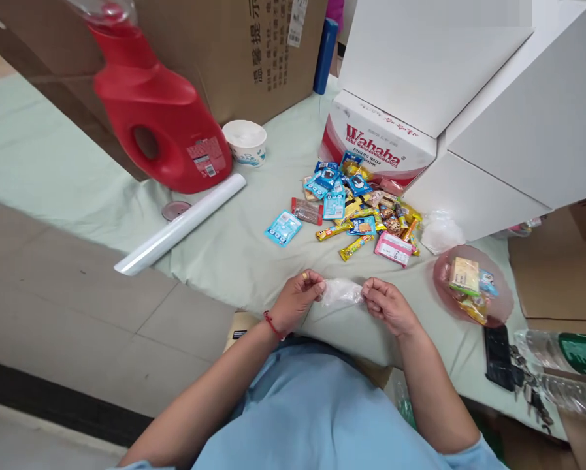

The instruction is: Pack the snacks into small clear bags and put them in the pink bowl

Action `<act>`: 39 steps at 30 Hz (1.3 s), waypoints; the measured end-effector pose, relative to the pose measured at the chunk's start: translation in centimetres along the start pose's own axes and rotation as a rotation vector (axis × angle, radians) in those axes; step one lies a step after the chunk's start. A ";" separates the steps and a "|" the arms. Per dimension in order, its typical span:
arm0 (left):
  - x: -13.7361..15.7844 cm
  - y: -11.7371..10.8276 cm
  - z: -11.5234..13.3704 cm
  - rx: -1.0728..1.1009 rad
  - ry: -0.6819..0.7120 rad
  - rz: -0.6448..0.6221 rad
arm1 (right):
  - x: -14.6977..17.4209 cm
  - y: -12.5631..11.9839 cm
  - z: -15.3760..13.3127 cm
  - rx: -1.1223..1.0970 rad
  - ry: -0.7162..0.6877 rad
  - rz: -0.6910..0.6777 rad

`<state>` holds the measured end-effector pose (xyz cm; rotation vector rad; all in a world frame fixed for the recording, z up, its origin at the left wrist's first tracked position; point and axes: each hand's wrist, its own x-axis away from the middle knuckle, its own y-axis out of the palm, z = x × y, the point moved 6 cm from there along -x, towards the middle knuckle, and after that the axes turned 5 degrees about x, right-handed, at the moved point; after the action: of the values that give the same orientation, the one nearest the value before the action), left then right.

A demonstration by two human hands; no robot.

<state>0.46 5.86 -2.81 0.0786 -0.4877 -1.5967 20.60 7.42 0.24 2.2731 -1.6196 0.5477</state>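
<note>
Both hands (297,302) pinch opposite ends of crumpled, translucent plastic (341,293).

At left on pale green cloth (253,222), a red detergent jug (178,130), with a paper bowl (251,156) and glossy white roll (182,225) just beside it; behind, a cardboard box (224,65). Farther right, a Wahaha purified water carton (375,145); lower right, a bunch of keys (532,391) near clear plastic bottles (542,346).

Head-height view, forward and down
</note>
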 end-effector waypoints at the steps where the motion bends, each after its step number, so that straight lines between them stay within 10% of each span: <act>1: 0.0 -0.1 0.0 -0.002 0.002 -0.001 | 0.1 -0.9 -0.1 0.043 -0.018 0.037; 7: 0.2 -0.2 0.1 -0.051 0.045 0.111 | 0.5 -3.5 -0.2 0.054 -0.122 0.278; 15: 1.5 1.7 1.8 -0.306 0.202 0.076 | 0.5 1.9 -1.7 0.297 -0.327 0.157; 23: 1.2 -0.8 0.0 0.019 0.124 0.265 | 0.4 -0.6 0.6 -0.128 -0.233 0.196; 27: 1.4 -1.2 -0.3 0.039 0.141 0.287 | 1.1 -0.3 3.1 0.116 -0.146 0.148; 32: 1.7 -1.1 0.3 -0.131 0.156 0.227 | 3.1 -1.7 0.2 0.482 -0.381 0.492; 39: 2.6 -0.4 0.2 -0.243 0.211 0.156 | -0.5 2.5 -2.4 0.576 -0.534 0.309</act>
<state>-0.27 3.43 -2.14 0.0239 -0.1302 -1.4638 17.80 8.13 2.17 2.7636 -2.3451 0.5652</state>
